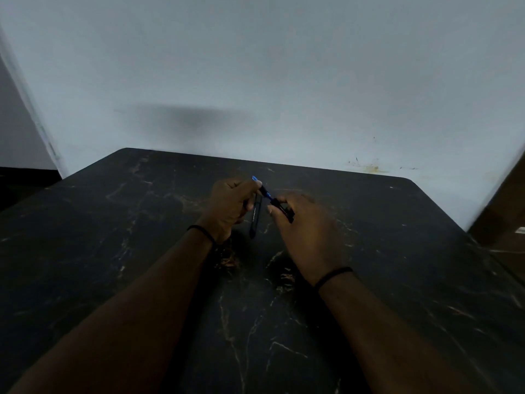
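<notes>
Over the middle of a dark marbled table [113, 237], a person's left hand [231, 203] grips the blue-tipped far end of a slim black tool [267, 194]. The right hand [301, 226] pinches its near end, and a black strap [253, 221] hangs beneath.

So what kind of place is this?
Probably a plain indoor room: a dark marbled table stands against a plain pale wall, and the left hand and right hand hold a small black-and-blue tool.

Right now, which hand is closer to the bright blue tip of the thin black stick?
Left. The left hand grips beside the bright blue tip; the right hand pinches the thin black stick farther down.
</notes>
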Action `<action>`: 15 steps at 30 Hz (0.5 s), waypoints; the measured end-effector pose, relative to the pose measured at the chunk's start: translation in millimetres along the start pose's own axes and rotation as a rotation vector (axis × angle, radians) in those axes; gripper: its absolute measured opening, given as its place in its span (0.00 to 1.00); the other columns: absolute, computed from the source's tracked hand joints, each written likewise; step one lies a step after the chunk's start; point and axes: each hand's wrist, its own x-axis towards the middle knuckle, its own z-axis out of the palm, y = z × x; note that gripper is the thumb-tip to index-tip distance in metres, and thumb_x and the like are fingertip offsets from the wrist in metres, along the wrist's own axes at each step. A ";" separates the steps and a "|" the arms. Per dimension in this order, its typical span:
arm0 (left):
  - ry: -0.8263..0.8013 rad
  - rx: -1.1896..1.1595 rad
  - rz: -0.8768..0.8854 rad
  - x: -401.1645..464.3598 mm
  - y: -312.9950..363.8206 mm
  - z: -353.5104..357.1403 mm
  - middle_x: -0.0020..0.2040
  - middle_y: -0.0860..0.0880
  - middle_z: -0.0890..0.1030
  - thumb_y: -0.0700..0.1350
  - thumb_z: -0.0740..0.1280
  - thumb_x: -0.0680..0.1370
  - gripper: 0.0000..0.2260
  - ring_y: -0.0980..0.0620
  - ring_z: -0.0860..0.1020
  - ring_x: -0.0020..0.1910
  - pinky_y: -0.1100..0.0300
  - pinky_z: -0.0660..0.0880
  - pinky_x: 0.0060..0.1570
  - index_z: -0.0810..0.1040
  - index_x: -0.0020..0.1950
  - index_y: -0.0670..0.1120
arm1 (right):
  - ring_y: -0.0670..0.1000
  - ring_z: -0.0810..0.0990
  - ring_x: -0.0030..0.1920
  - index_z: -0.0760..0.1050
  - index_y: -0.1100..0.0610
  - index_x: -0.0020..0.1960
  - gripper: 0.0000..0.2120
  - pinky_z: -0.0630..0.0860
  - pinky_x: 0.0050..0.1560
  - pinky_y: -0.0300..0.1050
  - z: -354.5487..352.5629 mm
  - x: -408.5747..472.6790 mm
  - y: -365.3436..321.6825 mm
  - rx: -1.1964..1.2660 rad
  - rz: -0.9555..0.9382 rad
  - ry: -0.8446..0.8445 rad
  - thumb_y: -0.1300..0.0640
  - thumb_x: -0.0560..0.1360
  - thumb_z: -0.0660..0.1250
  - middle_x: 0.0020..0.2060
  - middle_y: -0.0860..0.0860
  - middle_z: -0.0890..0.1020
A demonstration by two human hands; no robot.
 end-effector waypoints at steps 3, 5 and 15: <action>-0.073 -0.002 -0.004 -2.2 0.3 3.8 0.27 0.44 0.71 0.48 0.66 0.80 0.17 0.54 0.59 0.19 0.66 0.54 0.21 0.76 0.34 0.41 | 0.50 0.77 0.43 0.80 0.52 0.50 0.06 0.76 0.42 0.48 -0.6 0.7 2.1 0.004 -0.007 0.003 0.51 0.75 0.71 0.43 0.48 0.81; -0.073 -0.012 0.001 -2.1 -0.7 4.6 0.26 0.44 0.71 0.50 0.68 0.79 0.18 0.54 0.60 0.18 0.66 0.55 0.21 0.76 0.32 0.42 | 0.50 0.78 0.43 0.81 0.52 0.50 0.06 0.76 0.42 0.47 -1.0 1.6 3.0 0.008 -0.018 0.027 0.52 0.75 0.72 0.42 0.49 0.81; -0.156 -0.099 -0.045 -1.6 -3.9 1.8 0.28 0.45 0.72 0.51 0.67 0.79 0.15 0.55 0.58 0.19 0.64 0.52 0.21 0.85 0.45 0.41 | 0.46 0.79 0.47 0.78 0.48 0.55 0.09 0.75 0.47 0.43 5.0 3.6 10.5 0.111 0.093 0.034 0.50 0.76 0.71 0.47 0.45 0.82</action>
